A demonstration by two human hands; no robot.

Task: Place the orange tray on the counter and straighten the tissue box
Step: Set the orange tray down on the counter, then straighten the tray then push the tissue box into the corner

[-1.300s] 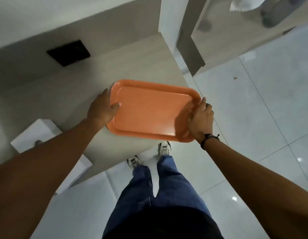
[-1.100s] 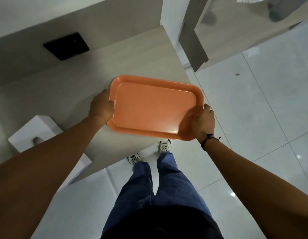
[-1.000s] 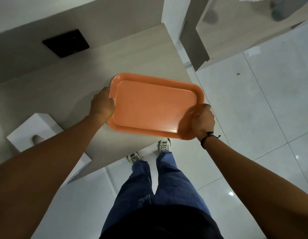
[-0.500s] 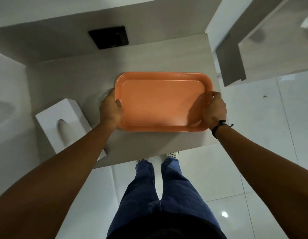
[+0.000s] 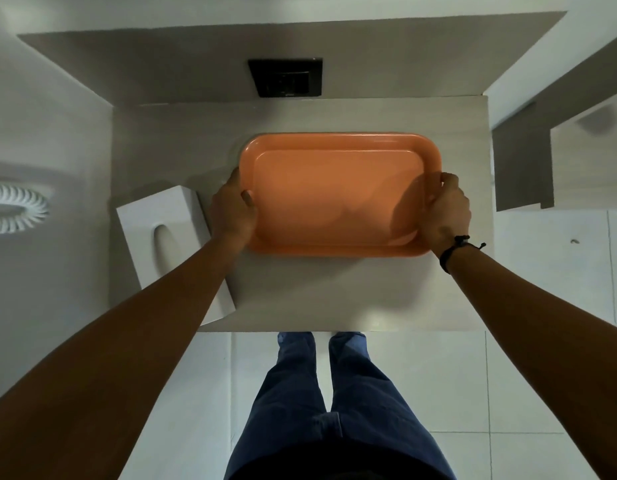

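Observation:
The orange tray (image 5: 334,192) is over the middle of the pale wood counter (image 5: 334,292), long side toward me; whether it rests on the surface I cannot tell. My left hand (image 5: 232,211) grips its left short edge, thumb inside the rim. My right hand (image 5: 444,211) grips the right short edge and wears a black wrist cord. A white tissue box (image 5: 161,237) lies at the counter's left end, skewed against the counter edges, oval slot up. My left forearm crosses over its near right corner.
A black wall plate (image 5: 286,77) sits on the back wall above the counter. A white wall closes the left side, with a round vent (image 5: 13,206) on it. To the right the counter ends at a step down to white tiled floor (image 5: 549,271).
The view has swung round so the counter is square to me. The tray has moved inward from the counter's corner to its middle, held by both hands throughout.

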